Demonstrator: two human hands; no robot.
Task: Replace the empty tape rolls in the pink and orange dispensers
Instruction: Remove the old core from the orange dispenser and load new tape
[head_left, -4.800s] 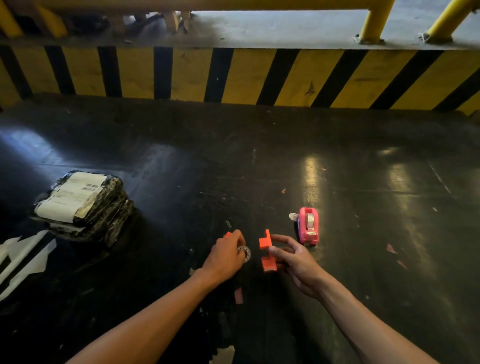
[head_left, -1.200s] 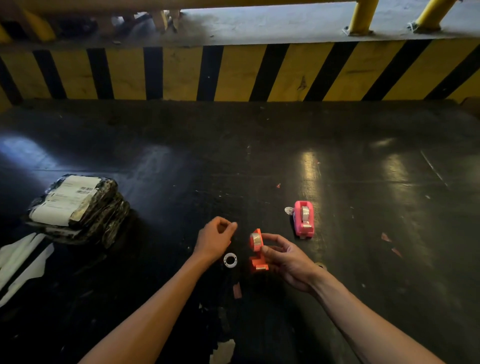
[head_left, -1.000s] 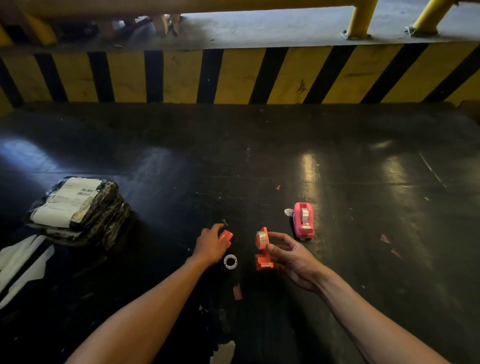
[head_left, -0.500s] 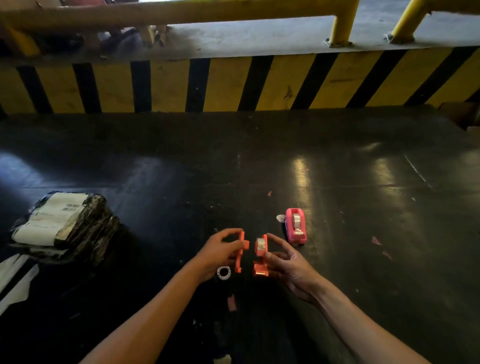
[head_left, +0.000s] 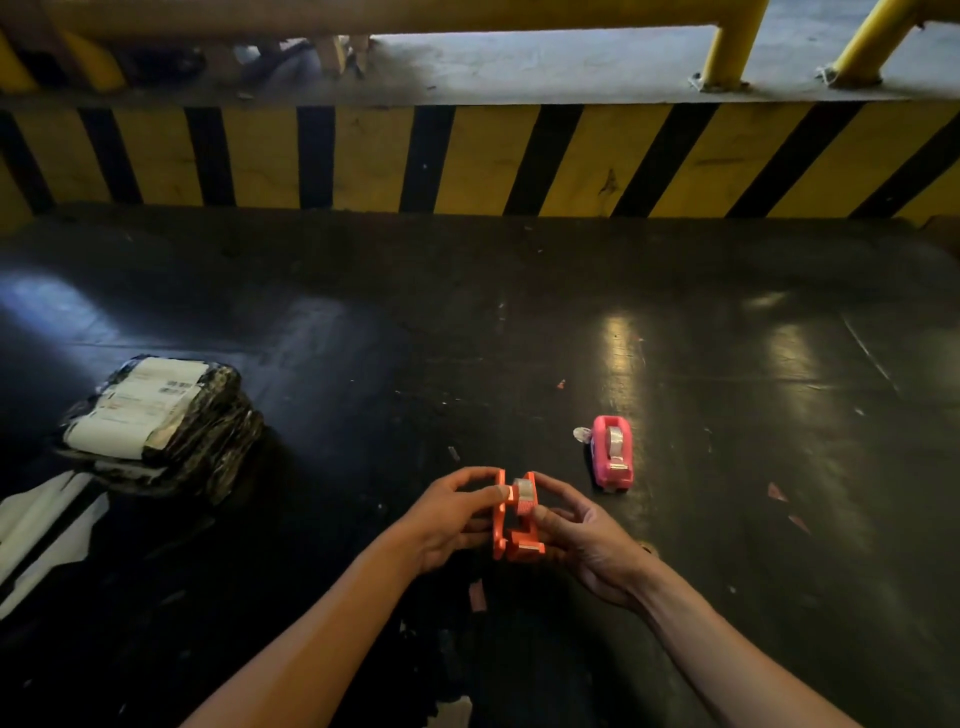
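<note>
The orange dispenser (head_left: 522, 540) is held between both hands just above the dark floor. My left hand (head_left: 447, 519) pinches its loose orange side cover (head_left: 500, 519) against the body. My right hand (head_left: 582, 540) grips the body from the right. A tape roll (head_left: 523, 492) sits in the top of the orange body. The pink dispenser (head_left: 613, 453) stands on the floor to the right, apart from both hands, with a tape roll (head_left: 615, 439) in it. The empty white core seen earlier is hidden behind my left hand.
A black wrapped parcel (head_left: 161, 423) with white labels lies at the left, white sheets (head_left: 36, 525) beside it. A yellow and black striped kerb (head_left: 467, 156) with yellow rail posts (head_left: 727, 47) closes the far side. Small pink scraps (head_left: 477, 595) lie on the floor.
My left hand picked up the orange side cover from the floor and brought it right against the dispenser body held in my right hand. The pink dispenser stayed put.
</note>
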